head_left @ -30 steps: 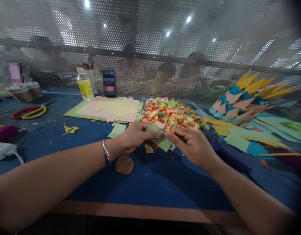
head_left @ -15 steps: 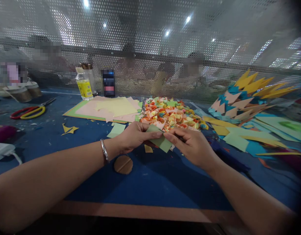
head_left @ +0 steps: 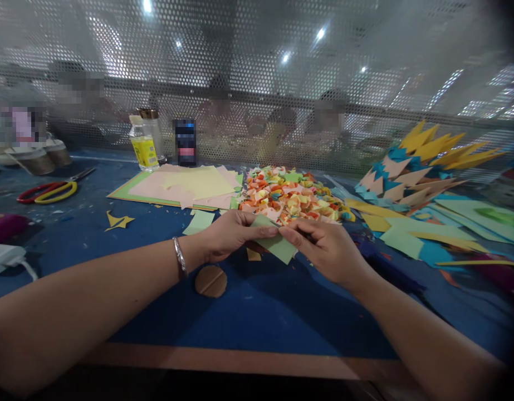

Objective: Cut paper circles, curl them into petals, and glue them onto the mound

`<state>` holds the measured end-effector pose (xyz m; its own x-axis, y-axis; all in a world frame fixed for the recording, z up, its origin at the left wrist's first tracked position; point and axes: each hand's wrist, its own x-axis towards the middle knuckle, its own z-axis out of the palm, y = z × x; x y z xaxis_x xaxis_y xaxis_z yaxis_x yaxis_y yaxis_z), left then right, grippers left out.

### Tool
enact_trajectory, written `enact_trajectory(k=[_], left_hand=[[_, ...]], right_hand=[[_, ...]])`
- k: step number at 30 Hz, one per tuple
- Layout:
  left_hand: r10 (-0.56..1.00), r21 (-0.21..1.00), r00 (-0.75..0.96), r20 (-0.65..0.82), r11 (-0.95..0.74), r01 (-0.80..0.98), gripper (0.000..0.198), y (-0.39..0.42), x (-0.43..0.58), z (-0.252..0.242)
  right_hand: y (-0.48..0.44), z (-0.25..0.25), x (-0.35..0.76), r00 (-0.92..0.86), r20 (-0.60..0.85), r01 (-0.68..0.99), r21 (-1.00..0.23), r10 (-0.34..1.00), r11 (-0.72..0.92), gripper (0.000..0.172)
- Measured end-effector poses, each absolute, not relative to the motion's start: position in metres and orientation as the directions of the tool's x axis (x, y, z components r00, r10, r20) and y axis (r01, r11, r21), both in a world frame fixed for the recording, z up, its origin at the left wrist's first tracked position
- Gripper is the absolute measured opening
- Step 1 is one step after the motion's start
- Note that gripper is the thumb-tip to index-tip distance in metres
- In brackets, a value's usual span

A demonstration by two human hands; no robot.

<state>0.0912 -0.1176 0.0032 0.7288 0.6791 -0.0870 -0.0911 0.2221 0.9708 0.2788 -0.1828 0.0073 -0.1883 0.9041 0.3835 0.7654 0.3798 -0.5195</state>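
Note:
Between my two hands is a small piece of light green paper (head_left: 277,247), held tilted above the blue table. My left hand (head_left: 234,234) has it pinched, thumb on top and fingers underneath. At the paper's upper right edge, my right hand (head_left: 319,245) is closed with thumb and fingertips pressed together; whether a thin tool is also there I cannot tell. A round brown cardboard disc (head_left: 210,280) lies below my left wrist. Just behind my hands spreads a heap of small curled coloured paper pieces (head_left: 294,192).
Stacked paper sheets (head_left: 185,184), a yellow-labelled bottle (head_left: 143,147) and a phone (head_left: 185,142) stand toward the back. Scissors (head_left: 56,192) lie left. At right are a spiky layered paper object (head_left: 415,167) and loose paper strips (head_left: 424,228). A perforated metal screen (head_left: 248,67) rises behind.
The green paper has shifted very slightly downward at its lower right corner. Both hands keep nearly the same place and grip.

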Motion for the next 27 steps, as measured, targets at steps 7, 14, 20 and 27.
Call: enact_trajectory(k=[7,14,20,27], left_hand=[[0.666,0.975,0.741,-0.090,0.210,-0.071,0.018,-0.115,0.090,0.001],[0.654,0.990,0.753,-0.079,0.141,-0.019,0.019,-0.118,0.088,0.007],[0.660,0.991,0.745,-0.096,0.137,0.006,0.016,-0.119,0.086,0.013],[0.650,0.993,0.754,-0.090,0.113,0.021,0.016,-0.118,0.088,0.010]], right_hand=[[-0.183,0.007,0.279,-0.187,0.378,0.757,-0.533,0.907,0.378,0.042],[-0.183,0.007,0.279,-0.192,0.386,0.757,-0.527,0.902,0.387,0.043],[-0.182,0.007,0.281,-0.198,0.361,0.750,-0.543,0.912,0.378,0.041],[-0.183,0.006,0.281,-0.198,0.326,0.747,-0.560,0.925,0.357,0.040]])
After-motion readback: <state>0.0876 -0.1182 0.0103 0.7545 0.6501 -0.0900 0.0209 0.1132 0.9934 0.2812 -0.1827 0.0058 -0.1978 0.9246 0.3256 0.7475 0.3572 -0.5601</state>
